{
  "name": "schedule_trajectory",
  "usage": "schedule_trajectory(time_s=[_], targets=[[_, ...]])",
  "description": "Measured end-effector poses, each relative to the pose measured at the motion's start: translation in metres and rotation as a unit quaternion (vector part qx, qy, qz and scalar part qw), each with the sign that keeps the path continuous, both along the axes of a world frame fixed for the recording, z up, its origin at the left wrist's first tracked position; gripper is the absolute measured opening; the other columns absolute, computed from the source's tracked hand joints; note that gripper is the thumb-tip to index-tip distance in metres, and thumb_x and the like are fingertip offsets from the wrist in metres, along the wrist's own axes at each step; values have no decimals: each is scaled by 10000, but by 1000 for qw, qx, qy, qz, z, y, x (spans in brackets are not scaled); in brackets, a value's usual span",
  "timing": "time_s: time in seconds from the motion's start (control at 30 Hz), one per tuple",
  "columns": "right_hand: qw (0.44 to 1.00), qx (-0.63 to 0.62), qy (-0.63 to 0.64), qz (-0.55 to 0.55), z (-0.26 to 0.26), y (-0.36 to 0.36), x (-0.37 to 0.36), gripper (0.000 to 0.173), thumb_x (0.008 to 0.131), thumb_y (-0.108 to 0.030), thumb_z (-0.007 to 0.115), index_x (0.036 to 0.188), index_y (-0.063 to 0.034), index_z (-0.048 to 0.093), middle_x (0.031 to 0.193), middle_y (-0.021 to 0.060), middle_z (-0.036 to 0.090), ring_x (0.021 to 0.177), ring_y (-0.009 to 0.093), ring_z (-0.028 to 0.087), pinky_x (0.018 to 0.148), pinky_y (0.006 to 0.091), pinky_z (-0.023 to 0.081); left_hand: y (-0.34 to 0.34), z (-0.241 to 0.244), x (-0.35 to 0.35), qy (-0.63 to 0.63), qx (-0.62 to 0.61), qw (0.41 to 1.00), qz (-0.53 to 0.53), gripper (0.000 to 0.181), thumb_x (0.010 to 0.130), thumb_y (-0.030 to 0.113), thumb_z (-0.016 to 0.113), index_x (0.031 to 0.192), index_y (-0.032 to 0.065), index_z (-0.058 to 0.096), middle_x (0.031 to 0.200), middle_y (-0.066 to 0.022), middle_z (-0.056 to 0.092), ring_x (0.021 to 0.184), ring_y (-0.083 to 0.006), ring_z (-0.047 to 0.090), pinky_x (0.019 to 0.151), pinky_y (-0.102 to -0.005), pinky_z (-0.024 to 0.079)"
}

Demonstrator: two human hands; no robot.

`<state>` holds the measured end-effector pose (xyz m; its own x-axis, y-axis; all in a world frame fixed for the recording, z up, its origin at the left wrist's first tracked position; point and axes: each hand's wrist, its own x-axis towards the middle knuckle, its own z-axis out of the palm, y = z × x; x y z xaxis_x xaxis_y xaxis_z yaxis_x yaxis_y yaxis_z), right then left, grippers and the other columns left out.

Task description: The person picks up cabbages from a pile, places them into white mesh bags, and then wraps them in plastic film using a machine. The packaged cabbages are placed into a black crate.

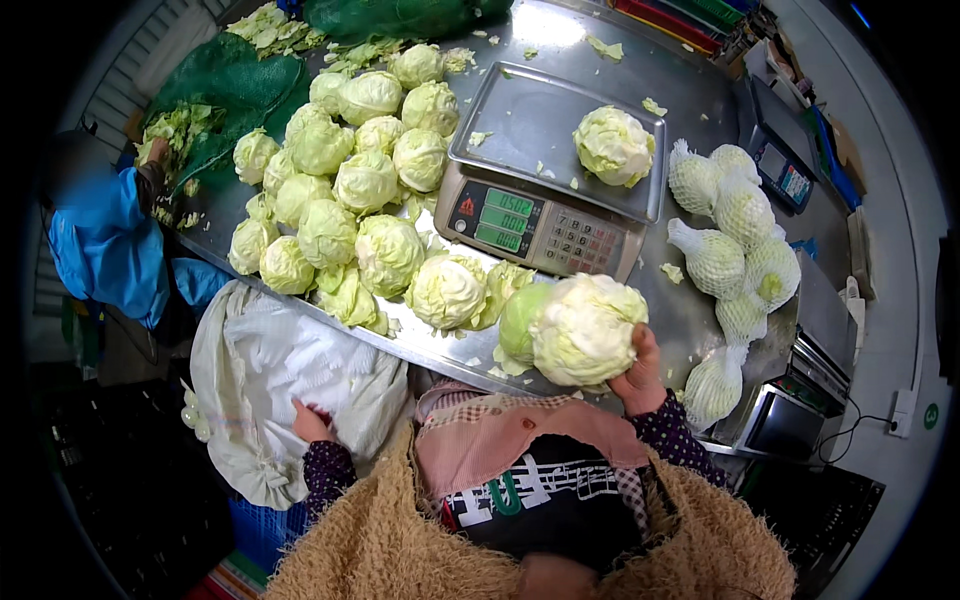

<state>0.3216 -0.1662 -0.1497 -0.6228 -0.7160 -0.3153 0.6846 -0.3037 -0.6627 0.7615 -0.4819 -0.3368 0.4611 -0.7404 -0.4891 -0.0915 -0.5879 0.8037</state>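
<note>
My right hand [642,373] grips a large pale cabbage head [587,330] at its right side, above the front edge of the steel table. A greener cabbage [517,321] sits against it on the left. Down at the left, my left hand [312,421] reaches into a white woven sack [217,352] full of white foam net sleeves [300,345]; its fingertips are partly hidden, so its hold cannot be made out. Beyond my right hand stands a digital scale [540,225], with one cabbage [614,145] on the right of its metal pan [517,112].
Several trimmed cabbages [322,146] crowd the left of the steel table [697,97]. Cabbages in foam nets [742,202] lie at the right, near a second scale [780,157]. A person in blue [112,232] handles leaves beside a green mesh sack [240,82].
</note>
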Motion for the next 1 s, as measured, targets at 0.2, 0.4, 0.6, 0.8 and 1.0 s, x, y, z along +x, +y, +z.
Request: schedule_trajectory(time_s=[0.2, 0.4, 0.6, 0.8, 1.0], targets=[[949, 29, 310, 55, 74, -125, -56, 750, 704, -304, 743, 1293, 25, 416, 1208, 131, 565, 1090, 220, 569, 945, 324, 449, 7, -81, 55, -193, -53, 971, -128, 155, 715, 64, 664, 818, -26, 591, 702, -94, 588, 588, -190, 550, 556, -305, 458], [538, 336, 773, -32, 90, -238, -121, 936, 528, -449, 824, 1292, -53, 457, 1191, 212, 488, 1062, 349, 541, 824, 418, 492, 21, 115, -49, -262, -236, 922, -159, 179, 723, -15, 602, 898, -17, 564, 842, -47, 547, 730, -138, 504, 671, -263, 430], [479, 248, 842, 9, 81, -257, -139, 1001, 539, -471, 827, 1361, -85, 406, 1314, 248, 426, 1170, 381, 470, 947, 442, 425, 39, 218, -104, -116, -393, 890, -202, 174, 766, -84, 598, 921, -12, 563, 925, -48, 559, 904, -145, 519, 863, -256, 403], [627, 407, 659, 77, 70, -179, -215, 919, 547, -457, 844, 1258, 10, 494, 1172, 219, 585, 1107, 322, 563, 943, 400, 444, 50, 215, -148, 1, -408, 872, -270, 185, 765, -72, 629, 930, -11, 574, 941, -47, 568, 906, -142, 533, 858, -258, 425], [852, 206, 481, 18, 75, -132, -178, 718, 646, -243, 817, 1215, 48, 490, 1098, 182, 617, 931, 222, 641, 809, 315, 529, 39, 244, -190, 92, -431, 867, -231, 217, 763, -67, 654, 955, -5, 576, 956, -34, 575, 919, -118, 531, 849, -237, 410]])
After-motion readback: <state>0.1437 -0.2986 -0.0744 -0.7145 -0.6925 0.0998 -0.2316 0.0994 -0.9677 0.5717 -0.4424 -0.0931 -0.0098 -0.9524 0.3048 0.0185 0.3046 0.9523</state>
